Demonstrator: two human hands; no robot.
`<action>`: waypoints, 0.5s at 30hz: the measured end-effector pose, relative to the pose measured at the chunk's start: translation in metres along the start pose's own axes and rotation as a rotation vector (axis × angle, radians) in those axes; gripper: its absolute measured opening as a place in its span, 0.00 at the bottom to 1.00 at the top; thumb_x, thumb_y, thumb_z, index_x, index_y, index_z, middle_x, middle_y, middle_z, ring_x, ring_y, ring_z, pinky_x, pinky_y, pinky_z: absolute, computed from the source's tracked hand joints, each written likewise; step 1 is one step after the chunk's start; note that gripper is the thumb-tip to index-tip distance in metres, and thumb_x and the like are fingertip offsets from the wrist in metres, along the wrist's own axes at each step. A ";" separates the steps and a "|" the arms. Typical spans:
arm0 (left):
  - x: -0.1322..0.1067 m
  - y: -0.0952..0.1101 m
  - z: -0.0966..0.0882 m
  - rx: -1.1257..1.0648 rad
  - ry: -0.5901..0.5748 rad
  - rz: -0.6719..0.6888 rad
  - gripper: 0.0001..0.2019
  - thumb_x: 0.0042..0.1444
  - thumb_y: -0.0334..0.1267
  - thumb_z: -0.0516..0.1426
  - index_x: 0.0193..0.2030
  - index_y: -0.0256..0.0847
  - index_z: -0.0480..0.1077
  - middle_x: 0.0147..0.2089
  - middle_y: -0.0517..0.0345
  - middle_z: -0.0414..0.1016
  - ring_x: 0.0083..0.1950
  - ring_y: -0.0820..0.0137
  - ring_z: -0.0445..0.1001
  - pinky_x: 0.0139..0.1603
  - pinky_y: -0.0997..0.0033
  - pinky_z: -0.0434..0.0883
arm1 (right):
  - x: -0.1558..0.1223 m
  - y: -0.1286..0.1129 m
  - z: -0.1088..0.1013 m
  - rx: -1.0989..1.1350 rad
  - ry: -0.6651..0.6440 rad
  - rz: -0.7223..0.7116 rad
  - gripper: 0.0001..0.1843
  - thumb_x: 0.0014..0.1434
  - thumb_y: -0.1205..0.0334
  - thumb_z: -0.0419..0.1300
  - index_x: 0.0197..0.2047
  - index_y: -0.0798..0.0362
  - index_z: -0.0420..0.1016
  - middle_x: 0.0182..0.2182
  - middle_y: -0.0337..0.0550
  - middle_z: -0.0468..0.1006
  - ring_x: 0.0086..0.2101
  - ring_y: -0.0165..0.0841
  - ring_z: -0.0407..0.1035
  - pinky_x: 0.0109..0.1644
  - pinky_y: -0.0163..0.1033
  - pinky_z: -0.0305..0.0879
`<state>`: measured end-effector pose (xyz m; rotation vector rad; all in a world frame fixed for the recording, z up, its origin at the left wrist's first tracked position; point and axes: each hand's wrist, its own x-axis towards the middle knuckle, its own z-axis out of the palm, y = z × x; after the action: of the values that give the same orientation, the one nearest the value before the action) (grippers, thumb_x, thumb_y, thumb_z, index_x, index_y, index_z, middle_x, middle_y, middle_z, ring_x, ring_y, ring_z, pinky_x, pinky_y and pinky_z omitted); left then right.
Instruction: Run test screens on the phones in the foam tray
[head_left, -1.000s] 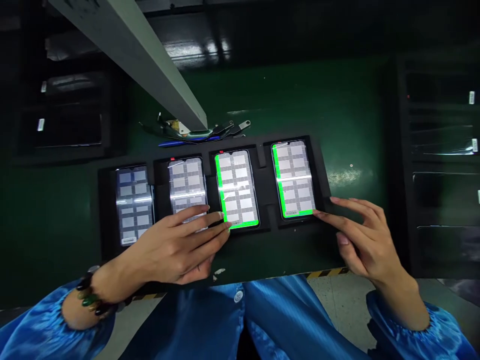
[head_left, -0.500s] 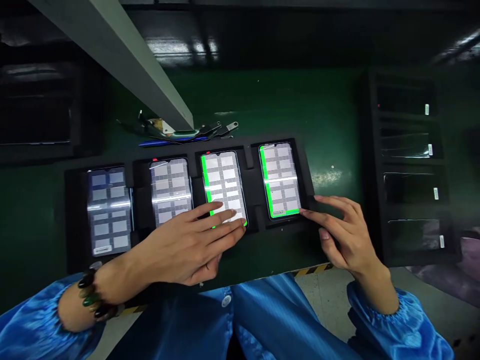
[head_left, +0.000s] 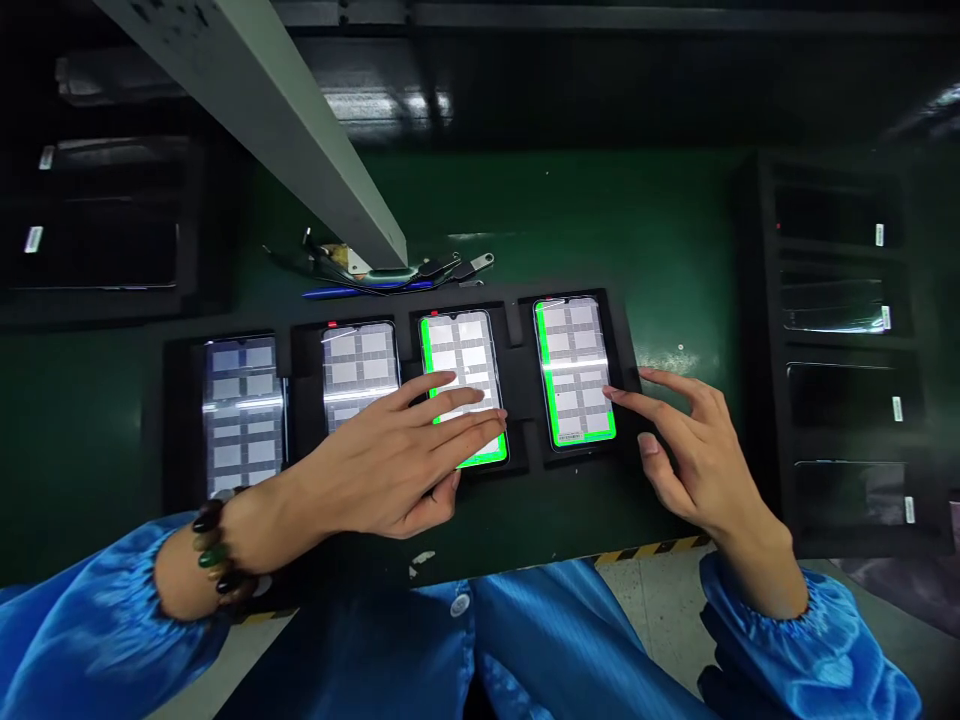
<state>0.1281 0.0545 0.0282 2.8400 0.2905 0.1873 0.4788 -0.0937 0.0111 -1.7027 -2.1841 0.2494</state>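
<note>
A black foam tray on the green bench holds a row of lit phones. My left hand lies flat with fingers stretched out, fingertips on the screen of the third phone, whose screen has a green border. My right hand is open, its index fingertip touching the right side of the rightmost phone, also green-bordered. The two phones on the left show grey grids without green. Neither hand holds anything.
A grey slanted beam crosses above the bench at upper left. Cables, clips and a blue pen lie behind the tray. Dark trays with unlit phones stand at right and at upper left. The bench edge has yellow-black tape.
Both hands slid farther up the screens: my left fingers from the third phone's bottom edge to its middle, my right index from the rightmost phone's bottom corner up its right side.
</note>
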 end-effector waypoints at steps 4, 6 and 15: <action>0.004 -0.011 -0.004 0.008 0.005 -0.019 0.28 0.69 0.37 0.53 0.74 0.35 0.74 0.71 0.51 0.82 0.71 0.51 0.77 0.81 0.45 0.66 | 0.013 0.005 0.001 0.002 -0.012 0.025 0.24 0.79 0.60 0.52 0.74 0.45 0.71 0.59 0.52 0.85 0.70 0.57 0.70 0.65 0.64 0.69; 0.006 -0.017 -0.005 0.005 0.001 -0.031 0.29 0.69 0.37 0.53 0.74 0.37 0.73 0.70 0.50 0.83 0.71 0.50 0.77 0.81 0.44 0.66 | 0.020 0.008 0.002 0.004 -0.008 0.035 0.24 0.79 0.58 0.52 0.74 0.45 0.71 0.59 0.53 0.84 0.71 0.58 0.69 0.65 0.64 0.68; 0.016 -0.050 -0.007 0.019 0.025 -0.052 0.28 0.70 0.39 0.53 0.75 0.34 0.71 0.66 0.45 0.84 0.71 0.48 0.75 0.82 0.41 0.61 | 0.052 0.017 0.008 0.044 -0.016 0.092 0.24 0.80 0.57 0.51 0.75 0.43 0.70 0.64 0.51 0.82 0.73 0.58 0.66 0.69 0.69 0.66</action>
<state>0.1333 0.1065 0.0220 2.8469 0.3729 0.2107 0.4803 -0.0382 0.0067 -1.7845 -2.0984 0.3337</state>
